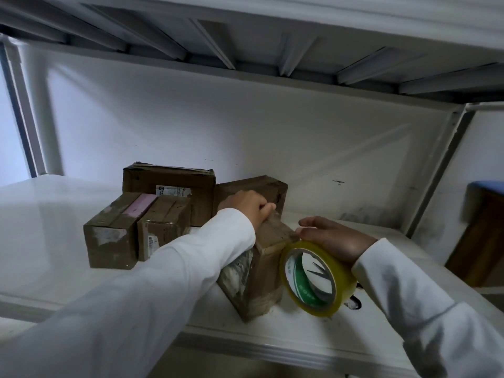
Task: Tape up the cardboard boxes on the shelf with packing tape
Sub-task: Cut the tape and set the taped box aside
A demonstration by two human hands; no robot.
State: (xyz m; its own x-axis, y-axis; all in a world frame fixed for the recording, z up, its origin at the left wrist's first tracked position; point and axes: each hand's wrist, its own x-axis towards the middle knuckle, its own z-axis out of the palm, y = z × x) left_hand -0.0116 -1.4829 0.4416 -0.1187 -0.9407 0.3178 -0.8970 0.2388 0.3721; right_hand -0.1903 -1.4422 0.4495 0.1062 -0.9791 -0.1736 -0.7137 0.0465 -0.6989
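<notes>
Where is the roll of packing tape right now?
In the head view, the tape roll is low and right of centre, held by the right hand against the nearest cardboard box on the white shelf.

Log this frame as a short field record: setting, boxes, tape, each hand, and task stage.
setting: white metal shelf, another shelf deck above
boxes: five cardboard boxes; front box nearest the edge, four more behind and to its left
tape roll: yellowish packing tape roll, at the front box's right side
left hand: left hand presses down on top of the front box, fingers curled
right hand: right hand holds the tape roll against the box's top edge
task stage: tape being applied to the front box; whether the other boxes are taped cannot be judged
</notes>
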